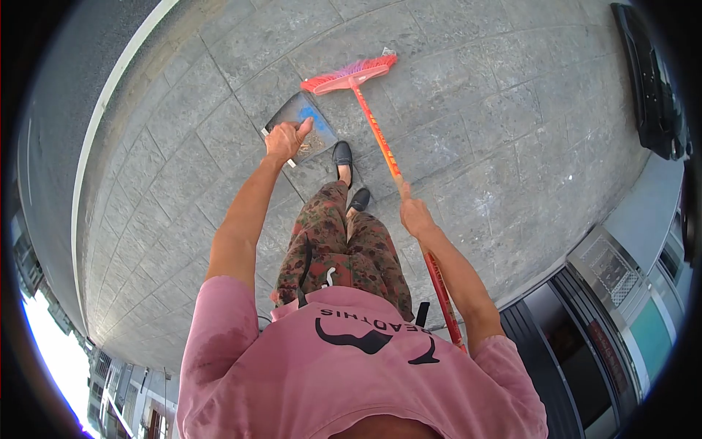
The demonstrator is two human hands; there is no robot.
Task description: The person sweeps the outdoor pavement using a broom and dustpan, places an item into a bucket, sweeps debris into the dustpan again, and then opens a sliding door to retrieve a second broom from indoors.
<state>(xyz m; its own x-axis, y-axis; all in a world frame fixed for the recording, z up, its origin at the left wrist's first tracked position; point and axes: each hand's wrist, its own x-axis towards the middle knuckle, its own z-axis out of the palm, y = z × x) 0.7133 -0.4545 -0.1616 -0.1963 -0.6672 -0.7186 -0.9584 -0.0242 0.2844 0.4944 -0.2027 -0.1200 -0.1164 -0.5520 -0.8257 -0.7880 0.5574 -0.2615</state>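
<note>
My left hand is closed above a grey dustpan with a blue patch inside it, its thumb pointing forward. The dustpan's handle is hidden under that hand. My right hand wraps round the long red and orange stick of a broom, which slants from beside my body down to the pavement. Its bristle head, pink and red with some purple, rests on the paving just ahead and to the right of the dustpan. A small pale scrap lies at the bristles' right end.
Grey stone paving spreads around my feet, with small white specks on it. A pale kerb line borders the road on the left. At the far right stands a black object, and dark shopfront doors lie at lower right.
</note>
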